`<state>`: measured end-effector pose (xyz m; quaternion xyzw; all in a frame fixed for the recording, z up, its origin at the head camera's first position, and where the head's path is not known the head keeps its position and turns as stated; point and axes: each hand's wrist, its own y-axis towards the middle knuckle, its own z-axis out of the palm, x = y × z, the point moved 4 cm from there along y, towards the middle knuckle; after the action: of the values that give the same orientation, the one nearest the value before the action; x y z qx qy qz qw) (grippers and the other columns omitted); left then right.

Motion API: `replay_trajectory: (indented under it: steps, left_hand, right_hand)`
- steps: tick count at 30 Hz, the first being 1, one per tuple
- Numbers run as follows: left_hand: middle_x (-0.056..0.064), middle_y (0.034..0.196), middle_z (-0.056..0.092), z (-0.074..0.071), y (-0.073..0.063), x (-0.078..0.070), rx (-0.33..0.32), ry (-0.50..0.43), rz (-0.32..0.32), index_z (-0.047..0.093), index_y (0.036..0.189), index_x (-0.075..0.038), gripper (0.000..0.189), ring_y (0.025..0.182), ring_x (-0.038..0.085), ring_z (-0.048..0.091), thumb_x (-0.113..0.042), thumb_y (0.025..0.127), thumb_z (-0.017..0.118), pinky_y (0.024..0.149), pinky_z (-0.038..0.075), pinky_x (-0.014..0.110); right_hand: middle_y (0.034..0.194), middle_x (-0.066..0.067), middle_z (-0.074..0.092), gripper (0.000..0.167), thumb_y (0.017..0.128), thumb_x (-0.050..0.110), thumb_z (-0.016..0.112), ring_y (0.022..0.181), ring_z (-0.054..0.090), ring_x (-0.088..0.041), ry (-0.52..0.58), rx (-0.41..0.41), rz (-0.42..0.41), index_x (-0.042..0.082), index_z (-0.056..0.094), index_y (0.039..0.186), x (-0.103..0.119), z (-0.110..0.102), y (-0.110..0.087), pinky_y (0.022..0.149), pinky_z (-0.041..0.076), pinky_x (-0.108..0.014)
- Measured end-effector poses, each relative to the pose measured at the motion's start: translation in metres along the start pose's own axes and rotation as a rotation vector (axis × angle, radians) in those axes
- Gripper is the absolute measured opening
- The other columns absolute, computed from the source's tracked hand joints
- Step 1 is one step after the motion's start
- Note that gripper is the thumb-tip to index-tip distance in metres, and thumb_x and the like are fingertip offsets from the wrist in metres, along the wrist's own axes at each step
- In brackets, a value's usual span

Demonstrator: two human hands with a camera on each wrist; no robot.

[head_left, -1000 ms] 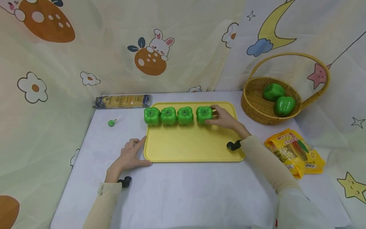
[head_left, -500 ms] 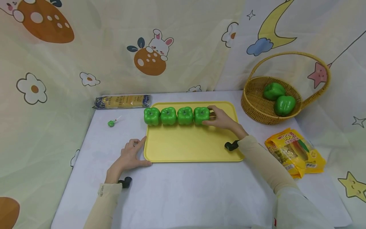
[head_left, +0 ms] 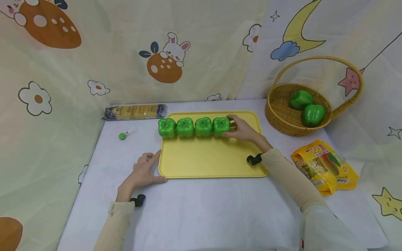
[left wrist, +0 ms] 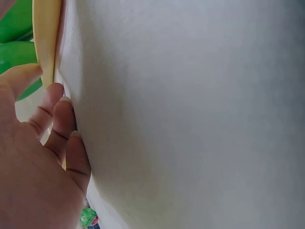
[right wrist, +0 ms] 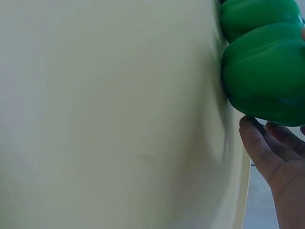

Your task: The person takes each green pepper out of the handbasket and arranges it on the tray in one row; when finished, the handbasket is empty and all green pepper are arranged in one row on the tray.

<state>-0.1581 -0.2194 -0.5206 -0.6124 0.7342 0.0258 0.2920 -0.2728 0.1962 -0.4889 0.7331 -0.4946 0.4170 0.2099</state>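
Along the back of the yellow tray (head_left: 213,158) stands a row of several green bell peppers (head_left: 185,127). My right hand (head_left: 243,129) holds the rightmost bell pepper (head_left: 221,126), thumb at its front and fingers at its back right. In the right wrist view that bell pepper (right wrist: 267,74) sits above my thumb and fingertips, touching its neighbour. My left hand (head_left: 143,170) rests at the tray's front left corner, index finger on the left edge and thumb on the front edge. In the left wrist view a fingertip meets the tray rim (left wrist: 46,38).
A wicker basket (head_left: 282,123) with two more green bell peppers stands at the back right. In front of it lie yellow snack packets (head_left: 323,167). At the back left are a long noodle-like packet (head_left: 135,112) and a green lollipop (head_left: 122,136).
My right hand has slid the rightmost bell pepper left until it stands against its neighbour; over the last half second it has stayed there. My left hand has stayed at the tray corner.
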Motion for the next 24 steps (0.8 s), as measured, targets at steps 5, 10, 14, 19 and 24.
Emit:
replay_trajectory:
  steps: [5, 10, 14, 19, 24]
  left_hand:
    - [0.016, 0.144, 0.034, 0.001, 0.000, 0.000, -0.001, 0.002, 0.004, 0.018, 0.162, -0.030, 0.126, 0.122, 0.034, 0.036, -0.072, 0.063, 0.082, 0.100, 0.033, 0.059]
    - [0.016, 0.144, 0.033, 0.001, 0.000, -0.001, 0.002, 0.013, 0.005, 0.018, 0.162, -0.030, 0.125, 0.121, 0.034, 0.036, -0.072, 0.063, 0.082, 0.100, 0.033, 0.058]
    - [0.016, 0.143, 0.034, 0.000, 0.001, -0.001, -0.001, 0.016, 0.010, 0.018, 0.162, -0.030, 0.125, 0.120, 0.033, 0.036, -0.072, 0.063, 0.082, 0.099, 0.034, 0.058]
    - [0.016, 0.144, 0.034, 0.000, 0.002, 0.000, 0.000, 0.017, 0.008, 0.017, 0.162, -0.031, 0.125, 0.121, 0.034, 0.037, -0.073, 0.063, 0.082, 0.099, 0.034, 0.058]
    - [0.016, 0.144, 0.034, 0.001, 0.001, 0.002, 0.000, 0.009, 0.007, 0.017, 0.162, -0.031, 0.126, 0.122, 0.035, 0.036, -0.073, 0.063, 0.082, 0.100, 0.033, 0.060]
  right_hand:
    - [0.152, -0.023, 0.040, 0.093, 0.087, 0.031, 0.079, 0.134, 0.052, -0.042, 0.004, -0.002, 0.008, 0.001, 0.023, 0.156, -0.001, 0.001, -0.003, 0.109, 0.047, -0.049]
    - [0.155, -0.022, 0.037, 0.097, 0.086, 0.032, 0.080, 0.135, 0.050, -0.042, 0.011, -0.008, 0.011, 0.002, 0.021, 0.157, -0.003, -0.003, -0.006, 0.110, 0.046, -0.049]
    - [0.153, -0.022, 0.038, 0.099, 0.087, 0.031, 0.079, 0.137, 0.049, -0.044, 0.021, -0.030, -0.003, 0.003, 0.018, 0.158, -0.005, -0.012, -0.010, 0.111, 0.044, -0.052]
    - [0.152, -0.022, 0.039, 0.095, 0.088, 0.030, 0.078, 0.137, 0.048, -0.044, 0.019, -0.055, -0.023, 0.007, 0.018, 0.159, -0.004, -0.028, -0.018, 0.111, 0.042, -0.055]
    - [0.152, -0.021, 0.038, 0.094, 0.089, 0.029, 0.077, 0.137, 0.047, -0.044, -0.023, -0.065, -0.020, 0.006, 0.019, 0.158, -0.003, -0.046, -0.025, 0.111, 0.042, -0.056]
